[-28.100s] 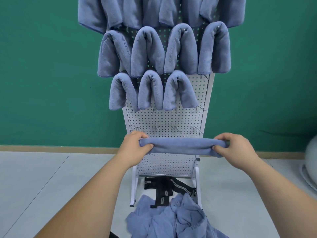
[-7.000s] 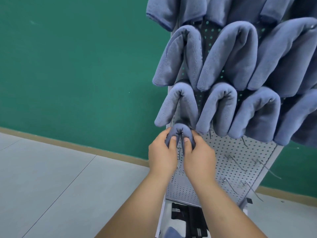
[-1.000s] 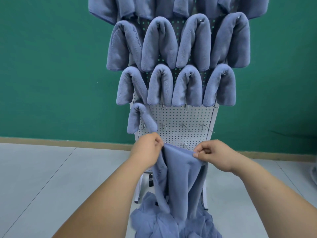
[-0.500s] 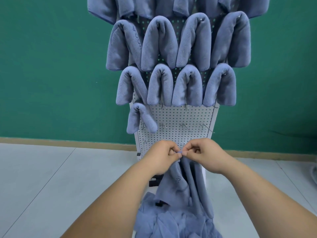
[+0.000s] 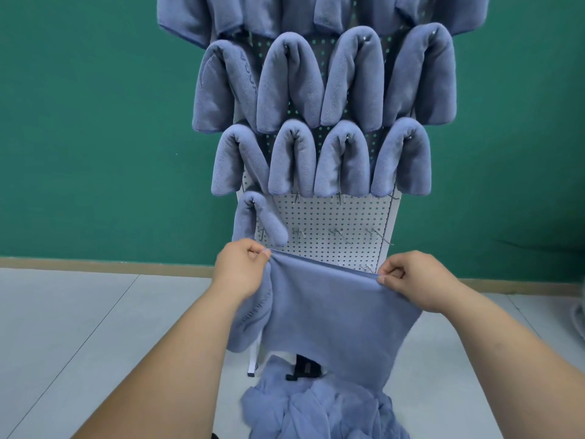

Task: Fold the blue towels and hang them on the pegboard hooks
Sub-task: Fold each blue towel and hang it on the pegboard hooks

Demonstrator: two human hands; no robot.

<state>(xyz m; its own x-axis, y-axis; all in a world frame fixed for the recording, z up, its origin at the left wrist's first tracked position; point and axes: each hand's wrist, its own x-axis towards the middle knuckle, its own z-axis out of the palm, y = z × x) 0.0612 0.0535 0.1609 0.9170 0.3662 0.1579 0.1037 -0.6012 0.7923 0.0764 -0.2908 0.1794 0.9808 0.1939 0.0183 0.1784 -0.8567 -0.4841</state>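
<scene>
A blue towel (image 5: 335,315) hangs spread out in front of the lower part of the white pegboard (image 5: 326,223). My left hand (image 5: 240,269) pinches its upper left corner and my right hand (image 5: 414,280) pinches its upper right corner, so the top edge is stretched between them. Several folded blue towels (image 5: 323,122) hang in rows on the upper hooks. One small folded towel (image 5: 256,220) hangs alone at the left of the row below them. Bare metal hooks (image 5: 342,236) stick out to its right.
A heap of loose blue towels (image 5: 319,407) lies on the pale floor at the foot of the pegboard stand. A black strap (image 5: 300,370) shows behind the heap. A green wall (image 5: 95,122) stands behind the board. A pale object (image 5: 581,312) sits at the far right edge.
Half a second ago both hands were together at the towel's top with the cloth bunched below. They have moved apart and the towel is now spread flat between them.
</scene>
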